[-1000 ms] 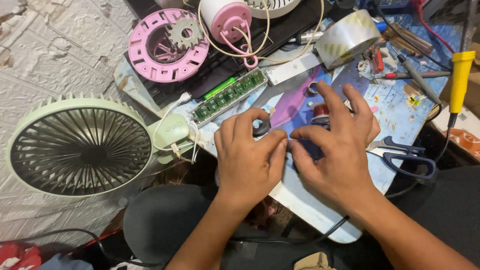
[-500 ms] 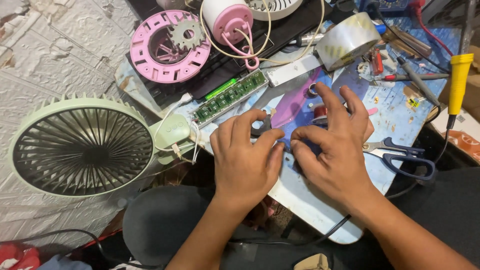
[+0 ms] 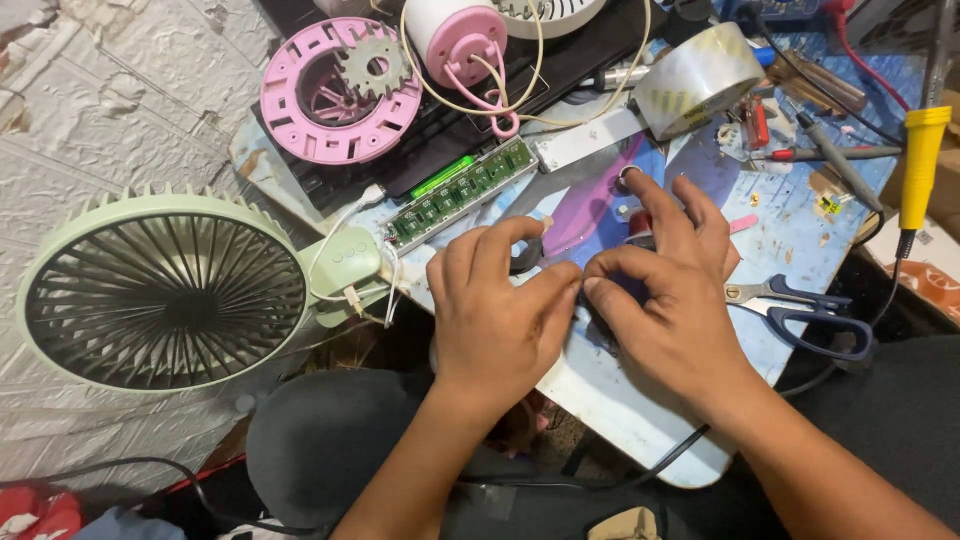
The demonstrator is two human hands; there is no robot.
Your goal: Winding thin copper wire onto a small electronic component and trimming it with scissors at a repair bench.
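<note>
My left hand (image 3: 500, 320) and my right hand (image 3: 675, 305) meet over the front of a light blue work board (image 3: 800, 235). Their thumbs and forefingers press together on a small dark part (image 3: 600, 300), most of which is hidden under the fingers. A green circuit board (image 3: 462, 190) lies just beyond my left hand, with thin white wires running to the base of a pale green fan (image 3: 165, 290). A purple plastic piece (image 3: 590, 205) lies behind the fingertips.
Blue-handled scissors (image 3: 805, 310) lie right of my right hand. Behind are a clear tape roll (image 3: 700, 80), a pink ring part (image 3: 340, 90) with a gear, a pink-and-white motor housing (image 3: 460, 35) and screwdrivers (image 3: 830, 152). A yellow-handled soldering iron (image 3: 922, 150) hangs at the right edge.
Both hands stay together in the same spot. The right hand's fingers have curled in a little closer to the left thumb.
</note>
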